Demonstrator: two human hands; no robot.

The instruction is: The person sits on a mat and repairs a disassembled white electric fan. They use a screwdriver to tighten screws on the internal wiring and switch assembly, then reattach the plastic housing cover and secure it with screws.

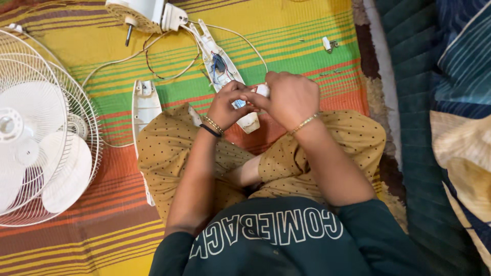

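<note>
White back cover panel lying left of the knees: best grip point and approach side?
Probably the upper end of the white cover panel, pinched across its long edges from above. It lies flat on the striped mat, and only that end is exposed; the lower part runs under the person's knee. The fan grille crowds its left side, so come straight down.

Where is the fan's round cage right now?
The cage lies flat on the striped mat at the far left of the head view, left of the person's knee, beside the white cover.
</note>
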